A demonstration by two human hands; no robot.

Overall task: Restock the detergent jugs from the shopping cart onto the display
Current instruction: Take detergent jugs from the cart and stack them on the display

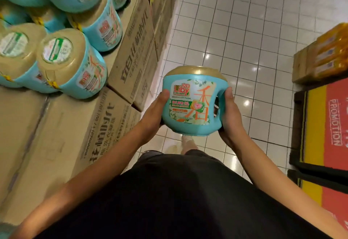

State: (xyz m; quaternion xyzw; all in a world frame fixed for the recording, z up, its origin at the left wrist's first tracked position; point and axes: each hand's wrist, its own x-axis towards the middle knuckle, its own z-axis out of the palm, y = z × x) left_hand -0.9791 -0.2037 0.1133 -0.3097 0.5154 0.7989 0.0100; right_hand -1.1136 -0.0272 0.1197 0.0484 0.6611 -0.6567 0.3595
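Here, a teal detergent jug (194, 101) with a gold cap (195, 72) is carried upright between both hands, above the tiled floor (244, 31) and just right of the display (98, 29). The left hand (156, 110) clasps its plain side with the thumb at the edge of the label (190, 105), and the right hand (230, 114) wraps the handle side. The stocked jugs (73, 65) stand in tiers on cardboard cartons (131, 50). Probable hazards: the hold is a two-sided squeeze on smooth plastic, so a slackened palm could let the jug slide to the floor. A jug set too near a carton edge, or knocked against the stacked tier, could topple its neighbours. Hidden or unclear: the shopping cart lies outside the view, and the jug covers the fingers behind it. The display's upper rows are cut off and blurred, and no free slot can be made out.
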